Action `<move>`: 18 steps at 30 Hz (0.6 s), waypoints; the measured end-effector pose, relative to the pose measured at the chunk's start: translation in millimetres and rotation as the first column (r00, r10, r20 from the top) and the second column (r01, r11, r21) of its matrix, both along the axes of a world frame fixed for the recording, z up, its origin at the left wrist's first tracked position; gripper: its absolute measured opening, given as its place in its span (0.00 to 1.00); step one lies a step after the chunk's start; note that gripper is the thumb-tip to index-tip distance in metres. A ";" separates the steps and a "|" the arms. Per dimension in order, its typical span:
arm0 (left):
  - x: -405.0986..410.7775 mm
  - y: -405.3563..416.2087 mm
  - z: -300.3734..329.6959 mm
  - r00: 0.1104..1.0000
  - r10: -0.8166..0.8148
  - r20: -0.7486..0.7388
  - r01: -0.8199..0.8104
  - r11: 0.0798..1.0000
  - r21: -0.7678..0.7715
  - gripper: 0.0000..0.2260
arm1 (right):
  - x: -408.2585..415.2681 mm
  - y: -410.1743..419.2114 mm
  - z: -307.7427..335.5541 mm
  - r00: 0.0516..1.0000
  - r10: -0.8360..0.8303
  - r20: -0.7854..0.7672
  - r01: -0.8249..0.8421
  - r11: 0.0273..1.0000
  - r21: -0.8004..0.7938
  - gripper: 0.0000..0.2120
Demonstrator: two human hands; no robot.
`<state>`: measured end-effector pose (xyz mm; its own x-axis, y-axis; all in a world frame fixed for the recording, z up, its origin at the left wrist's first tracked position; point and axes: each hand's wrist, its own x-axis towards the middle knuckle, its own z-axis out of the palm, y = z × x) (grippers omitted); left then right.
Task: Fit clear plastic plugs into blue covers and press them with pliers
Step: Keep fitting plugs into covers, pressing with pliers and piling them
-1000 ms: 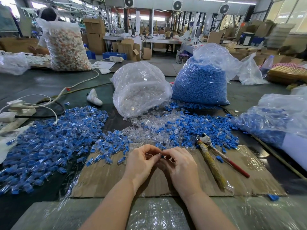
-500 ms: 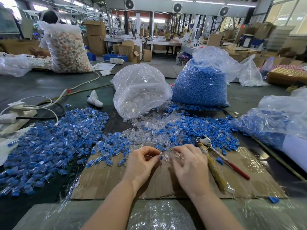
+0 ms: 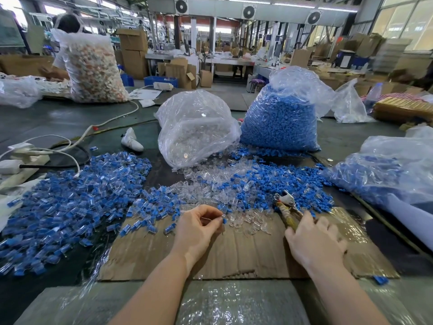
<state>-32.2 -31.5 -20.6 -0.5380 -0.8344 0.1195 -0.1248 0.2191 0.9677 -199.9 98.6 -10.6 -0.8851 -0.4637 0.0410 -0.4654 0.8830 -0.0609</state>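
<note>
Right hand (image 3: pixel 315 242) moved onto pliers (image 3: pixel 287 208) — cardboard (image 3: pixel 234 254) underneath.

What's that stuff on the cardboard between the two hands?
In the head view, loose clear plastic plugs lie scattered on the brown cardboard sheet between the left hand and the right hand.

Landmark: cardboard sheet (image 3: pixel 234 256); white power strip (image 3: pixel 25 152) w/ cables far left of it; small white object (image 3: pixel 131 143) beyond its left end; big bag of pale mixed parts (image 3: pixel 93 69) far back-left; cardboard boxes (image 3: pixel 133 50) behind that.
</note>
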 end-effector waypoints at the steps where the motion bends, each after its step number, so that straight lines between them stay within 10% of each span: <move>1: -0.1 0.1 0.5 1.000 0.006 -0.006 -0.006 1.000 0.000 0.06 | 1.3 -0.1 -0.2 1.000 0.010 -0.020 -0.010 1.000 -0.026 0.21; 8: -3.3 -4.7 4.5 0.986 0.089 -0.139 -0.052 0.966 0.253 0.07 | 13.9 1.5 19.1 0.955 0.256 -0.151 -0.280 0.944 -0.173 0.11; 13: -12.5 -12.5 7.9 0.945 0.230 -0.231 -0.101 0.880 0.465 0.06 | 38.2 -8.5 46.0 0.747 0.554 0.368 -0.325 0.787 -0.524 0.02; 18: -17.9 -16.1 13.4 0.921 0.269 -0.282 -0.099 0.861 0.499 0.05 | 53.0 -16.0 52.1 0.632 0.535 0.561 -0.267 0.830 -0.490 0.09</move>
